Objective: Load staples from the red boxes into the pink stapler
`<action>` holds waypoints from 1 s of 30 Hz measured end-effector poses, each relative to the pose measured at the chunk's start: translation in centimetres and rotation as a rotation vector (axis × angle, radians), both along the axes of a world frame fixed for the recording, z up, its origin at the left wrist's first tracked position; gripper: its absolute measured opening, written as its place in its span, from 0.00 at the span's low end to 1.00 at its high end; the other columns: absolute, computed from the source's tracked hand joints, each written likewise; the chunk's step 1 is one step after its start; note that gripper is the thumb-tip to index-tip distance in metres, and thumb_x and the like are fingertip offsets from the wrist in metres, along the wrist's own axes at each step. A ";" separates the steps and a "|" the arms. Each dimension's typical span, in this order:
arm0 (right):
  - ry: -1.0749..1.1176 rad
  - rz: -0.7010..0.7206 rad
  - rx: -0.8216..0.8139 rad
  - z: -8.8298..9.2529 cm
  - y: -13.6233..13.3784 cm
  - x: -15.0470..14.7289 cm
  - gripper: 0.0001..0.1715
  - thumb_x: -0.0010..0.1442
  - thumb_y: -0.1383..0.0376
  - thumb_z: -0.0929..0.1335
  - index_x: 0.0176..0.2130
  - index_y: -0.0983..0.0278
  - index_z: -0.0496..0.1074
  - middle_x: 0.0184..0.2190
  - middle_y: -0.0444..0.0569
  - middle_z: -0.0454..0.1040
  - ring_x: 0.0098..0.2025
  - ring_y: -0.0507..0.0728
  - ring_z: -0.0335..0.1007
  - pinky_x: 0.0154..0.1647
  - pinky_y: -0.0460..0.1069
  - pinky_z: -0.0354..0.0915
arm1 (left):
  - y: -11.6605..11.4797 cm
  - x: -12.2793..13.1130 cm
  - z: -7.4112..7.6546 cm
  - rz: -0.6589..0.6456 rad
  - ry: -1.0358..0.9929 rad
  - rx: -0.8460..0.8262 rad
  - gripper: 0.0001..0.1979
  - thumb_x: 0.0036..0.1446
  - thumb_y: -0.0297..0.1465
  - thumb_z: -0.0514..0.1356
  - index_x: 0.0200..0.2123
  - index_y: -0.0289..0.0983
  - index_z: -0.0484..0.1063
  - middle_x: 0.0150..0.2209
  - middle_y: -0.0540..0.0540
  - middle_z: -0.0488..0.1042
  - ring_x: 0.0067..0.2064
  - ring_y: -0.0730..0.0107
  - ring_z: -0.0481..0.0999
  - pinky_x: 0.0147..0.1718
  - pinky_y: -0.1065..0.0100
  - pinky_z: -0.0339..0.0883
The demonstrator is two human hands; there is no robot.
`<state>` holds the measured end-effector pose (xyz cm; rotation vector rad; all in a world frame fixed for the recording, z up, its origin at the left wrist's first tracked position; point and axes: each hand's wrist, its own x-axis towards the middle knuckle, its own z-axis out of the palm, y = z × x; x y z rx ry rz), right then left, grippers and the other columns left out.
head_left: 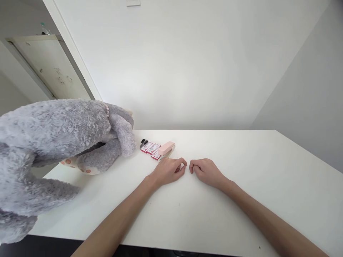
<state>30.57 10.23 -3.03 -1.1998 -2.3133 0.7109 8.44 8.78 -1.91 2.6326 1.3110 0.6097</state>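
On the white table, my left hand (170, 170) rests with its fingers curled together and nothing visible in them, just in front of a pink stapler (166, 148). A small gap to the right separates it from my right hand (205, 171), which also lies loosely closed, with no object showing in it. The stapler sits beside and partly over red-and-white small boxes (150, 147), laid in a row. At the left end of these boxes is a black binder clip (144, 141).
Large grey plush toys (61, 125) cover the left side of the white table (241, 221). Behind the table's back edge stands a white wall (187, 64). A pale cabinet (53, 64) with a bottle on top is at the far left.
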 end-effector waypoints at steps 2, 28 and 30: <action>-0.003 0.000 0.003 0.0 0.0 0.0 0.16 0.60 0.72 0.57 0.27 0.60 0.68 0.17 0.38 0.60 0.21 0.52 0.52 0.29 0.48 0.50 | 0.0 0.0 0.0 0.004 -0.004 0.006 0.07 0.65 0.29 0.55 0.42 0.41 0.73 0.20 0.58 0.67 0.22 0.75 0.63 0.24 0.70 0.49; 0.000 -0.001 0.014 0.0 0.1 0.1 0.17 0.60 0.73 0.57 0.27 0.59 0.69 0.17 0.38 0.61 0.21 0.52 0.51 0.28 0.48 0.50 | 0.0 0.1 0.1 0.014 0.004 0.000 0.07 0.65 0.29 0.55 0.41 0.42 0.73 0.20 0.58 0.68 0.22 0.75 0.64 0.23 0.70 0.47; 0.001 -0.001 0.015 0.0 0.1 0.1 0.17 0.59 0.73 0.57 0.27 0.59 0.69 0.17 0.38 0.60 0.21 0.52 0.51 0.29 0.48 0.50 | 0.0 0.1 0.0 0.008 -0.003 0.002 0.07 0.65 0.29 0.55 0.41 0.41 0.73 0.20 0.58 0.67 0.22 0.75 0.64 0.23 0.70 0.48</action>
